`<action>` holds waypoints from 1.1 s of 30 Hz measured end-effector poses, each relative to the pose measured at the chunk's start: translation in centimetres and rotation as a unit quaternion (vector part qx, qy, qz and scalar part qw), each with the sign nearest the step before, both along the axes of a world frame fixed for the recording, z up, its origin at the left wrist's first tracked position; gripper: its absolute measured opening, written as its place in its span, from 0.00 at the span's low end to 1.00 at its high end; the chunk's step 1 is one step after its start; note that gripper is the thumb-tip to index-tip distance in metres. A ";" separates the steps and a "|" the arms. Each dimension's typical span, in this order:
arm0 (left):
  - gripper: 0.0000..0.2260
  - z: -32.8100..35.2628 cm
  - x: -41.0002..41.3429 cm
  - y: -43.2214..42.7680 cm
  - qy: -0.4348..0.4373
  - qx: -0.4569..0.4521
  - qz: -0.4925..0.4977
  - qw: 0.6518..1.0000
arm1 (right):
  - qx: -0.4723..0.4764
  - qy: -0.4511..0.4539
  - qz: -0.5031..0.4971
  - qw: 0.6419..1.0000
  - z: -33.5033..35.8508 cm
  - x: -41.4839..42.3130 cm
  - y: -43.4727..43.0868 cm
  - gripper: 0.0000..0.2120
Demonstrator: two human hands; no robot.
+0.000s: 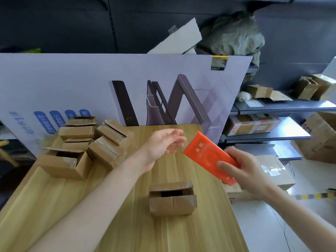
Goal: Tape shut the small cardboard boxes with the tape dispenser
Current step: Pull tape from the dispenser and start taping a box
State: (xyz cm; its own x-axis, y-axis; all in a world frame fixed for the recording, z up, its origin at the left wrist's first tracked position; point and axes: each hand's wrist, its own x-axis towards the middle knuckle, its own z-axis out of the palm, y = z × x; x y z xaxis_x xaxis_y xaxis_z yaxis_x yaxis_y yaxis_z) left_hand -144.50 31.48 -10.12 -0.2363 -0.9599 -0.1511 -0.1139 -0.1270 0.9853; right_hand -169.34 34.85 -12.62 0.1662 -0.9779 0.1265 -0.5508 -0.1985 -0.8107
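SEALING LINE, MID-FILL: One small cardboard box (171,199) sits alone near the middle of the table (127,224), at 6 o'clock in my view. Its top flaps are folded in but parted by a dark slot, with no tape across them that I can make out. At the box's 1 o'clock, my right hand (245,171) pinches an orange packet (205,153) by its lower end, the packet hanging over the table's right edge. My left hand (161,144), fingers spread and holding nothing, reaches toward the packet's top corner from the box's 12 o'clock.

I judge this a filling step, ahead of any taping. The packet looks bound for the slot, which seems narrow for it, so the flaps likely need lifting first. No tape dispenser shows anywhere.

At 10 o'clock a heap of boxes (101,140) crowds the table's far left corner, an open box (63,164) nearest. The table's right edge runs close at the lone box's 3 o'clock. Bare wood lies at 7 and 8 o'clock, crossed by my left forearm.
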 end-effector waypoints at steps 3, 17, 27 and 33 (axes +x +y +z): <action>0.14 0.7 0.4 0.3 -0.031 -0.022 -0.001 0.999 | 0.000 -0.006 -0.009 1.000 0.0 1.2 -0.6 0.13; 0.04 2.3 3.0 -2.1 -0.033 -0.056 0.126 0.990 | -0.050 0.094 0.013 0.994 3.0 3.7 -4.1 0.05; 0.02 2.3 3.4 -3.2 -0.033 -0.034 0.111 0.993 | -0.064 0.115 0.044 0.990 3.8 4.7 -4.7 0.08; 0.04 2.2 3.5 -3.9 -0.060 -0.019 0.127 0.990 | -0.059 0.113 0.053 0.990 3.8 5.0 -4.9 0.07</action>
